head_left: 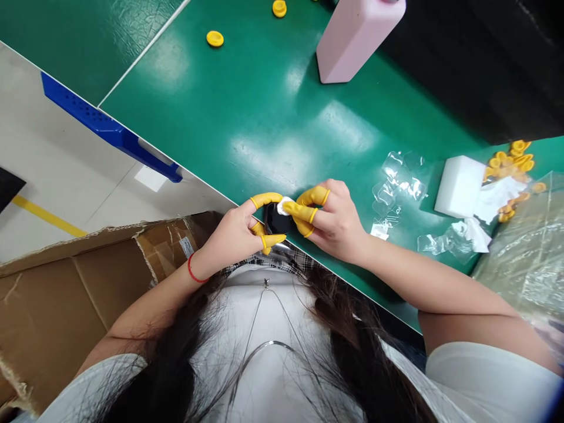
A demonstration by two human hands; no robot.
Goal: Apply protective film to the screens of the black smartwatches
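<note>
Yellow finger cots cover the fingertips of both my hands. My left hand [240, 230] is closed around the edges of a small dark, glossy piece with rounded corners [277, 222], at the near edge of the green table. What kind of piece it is, I cannot tell. Pinched in the fingers of my right hand [331, 218] is a small white wipe [284, 205], pressed against the dark piece's upper surface. Part of the piece is hidden by my fingers and the wipe.
Clear plastic films [399, 182] lie right of my hands. Beyond them are a white foam block [460, 187], loose yellow finger cots [513, 160] and a plastic bag [524, 247]. A pink bottle [356, 41] stands farther back. At lower left is a cardboard box [57, 311].
</note>
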